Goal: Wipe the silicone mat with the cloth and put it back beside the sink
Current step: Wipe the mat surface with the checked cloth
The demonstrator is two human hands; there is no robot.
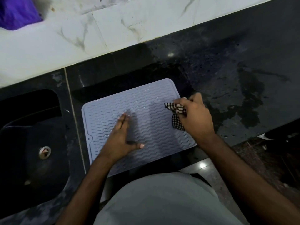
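The silicone mat (129, 120) is laid flat on the table (227, 70) mid-frame, just right of the sink (32, 143). It's pinned by the flat, open left hand (121, 137); the cloth (176, 113) is bunched in the right hand (197, 114) at its right edge, so leftward strokes are probably next.

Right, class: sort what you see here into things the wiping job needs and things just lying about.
Part of the job:
silicone mat
checked cloth, gripped by the right hand
left hand, pressing flat on the mat
sink

Just lying about:
purple object on the tiled ledge
wet patches on the counter
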